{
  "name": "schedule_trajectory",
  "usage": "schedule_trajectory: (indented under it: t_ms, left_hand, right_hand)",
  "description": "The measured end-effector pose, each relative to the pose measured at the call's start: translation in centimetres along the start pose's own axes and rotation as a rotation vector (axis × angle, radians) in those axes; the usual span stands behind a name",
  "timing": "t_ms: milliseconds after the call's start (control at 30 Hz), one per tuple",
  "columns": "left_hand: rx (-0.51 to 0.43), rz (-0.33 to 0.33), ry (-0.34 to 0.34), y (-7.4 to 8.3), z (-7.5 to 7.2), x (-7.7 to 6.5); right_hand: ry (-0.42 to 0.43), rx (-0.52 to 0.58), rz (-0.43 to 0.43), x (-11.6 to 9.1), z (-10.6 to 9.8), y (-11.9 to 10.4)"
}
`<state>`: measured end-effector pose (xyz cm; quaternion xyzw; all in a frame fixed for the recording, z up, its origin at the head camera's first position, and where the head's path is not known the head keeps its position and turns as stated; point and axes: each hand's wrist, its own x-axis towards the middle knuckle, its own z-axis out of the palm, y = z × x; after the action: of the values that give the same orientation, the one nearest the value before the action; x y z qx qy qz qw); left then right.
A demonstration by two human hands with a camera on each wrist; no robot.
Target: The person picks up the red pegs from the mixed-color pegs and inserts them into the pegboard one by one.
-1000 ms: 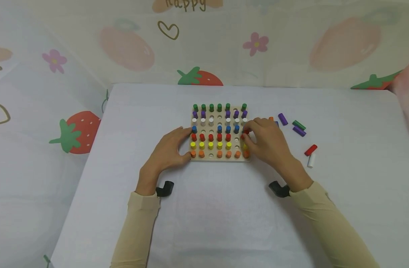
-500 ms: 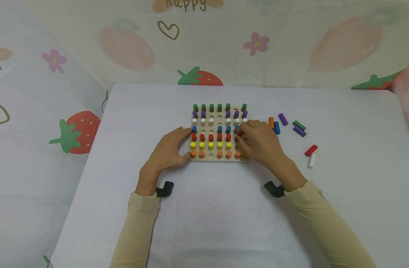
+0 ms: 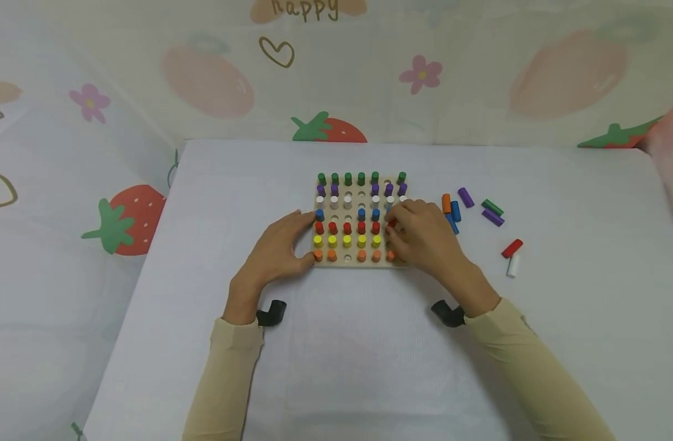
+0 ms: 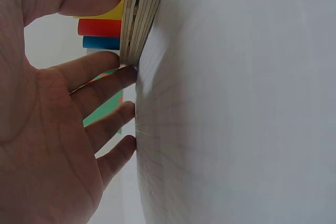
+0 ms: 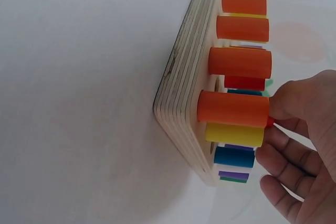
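A wooden peg board (image 3: 340, 260) lies mid-table, filled with rows of green, purple, white, blue, red, yellow and orange pegs; a few holes are bare. My left hand (image 3: 298, 236) rests against the board's left edge (image 4: 139, 19), fingers straight on the cloth and thumb at the near corner. My right hand (image 3: 394, 229) is over the board's right side and pinches a red peg (image 3: 391, 224) in the red row. In the right wrist view the hand (image 5: 294, 124) sits behind the orange pegs (image 5: 233, 108), and only a sliver of red (image 5: 269, 121) shows.
Loose pegs lie right of the board: orange (image 3: 446, 203), blue (image 3: 454, 215), two purple (image 3: 466, 196), green (image 3: 491, 206), red (image 3: 511, 248) and white (image 3: 512, 265). The white-clothed table (image 3: 342, 343) has printed fabric walls behind and to the left.
My right hand slid left across the board with the red peg, uncovering the loose orange and blue pegs. The left hand stayed put.
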<state>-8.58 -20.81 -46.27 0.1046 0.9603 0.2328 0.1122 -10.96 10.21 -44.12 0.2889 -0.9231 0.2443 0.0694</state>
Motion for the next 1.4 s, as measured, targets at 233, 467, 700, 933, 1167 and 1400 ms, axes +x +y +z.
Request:
schedule_trajectory:
  t_ms: [233, 467, 700, 933, 1167, 1400]
  left_hand:
    - [0.003, 0.006, 0.0, 0.0, 0.0, 0.0]
    - [0.005, 0.002, -0.001, 0.0, 0.0, 0.0]
    - [0.013, -0.003, -0.002, -0.1, 0.2, 0.1]
    - [0.006, 0.013, 0.014, 0.0, 0.2, 0.1]
    - [0.005, 0.016, 0.017, -0.1, 0.1, 0.1]
    - [0.004, 0.01, 0.013, -0.1, 0.1, 0.0]
  right_hand:
    - [-0.032, -0.018, 0.027, -0.2, 0.0, 0.0]
    - [-0.034, -0.015, 0.033, -0.3, 0.1, -0.1]
    - [-0.019, -0.016, 0.033, -0.5, -0.1, -0.1]
    - [-0.025, -0.011, 0.057, -1.1, -0.3, 0.0]
    - [0.011, -0.025, 0.054, -1.9, -0.8, 0.3]
    - [0.017, -0.008, 0.106, -2.9, -1.2, 1.2]
